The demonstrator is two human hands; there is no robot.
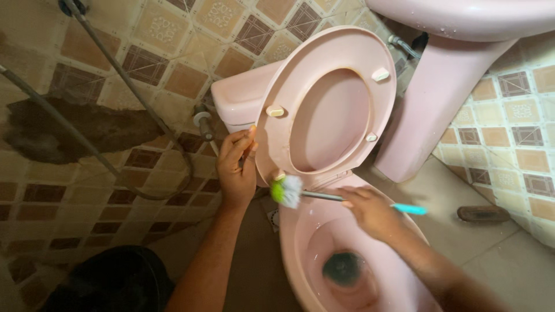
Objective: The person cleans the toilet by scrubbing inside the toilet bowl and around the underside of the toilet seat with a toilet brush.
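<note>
Both hands are working: my right hand [373,212] is gripping the toilet brush [287,191], bristles at the bowl's [300,237] rear rim; my left hand [236,167] is pinching the raised seat [277,86] upright. I judge rim scrubbing underway; next strokes need care, since the pedestal sink [439,98] is crowding the right while the left floor [257,242] offers room.

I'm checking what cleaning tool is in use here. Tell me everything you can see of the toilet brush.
The toilet brush has a round head of white and lime-green bristles, a thin grey metal-looking shaft and a turquoise plastic-looking grip. It lies nearly level, head pointing left at the back rim of the pink toilet bowl, just below the raised seat. The right hand grips its middle, hiding part of the shaft. The head looks slightly blurred.
</note>
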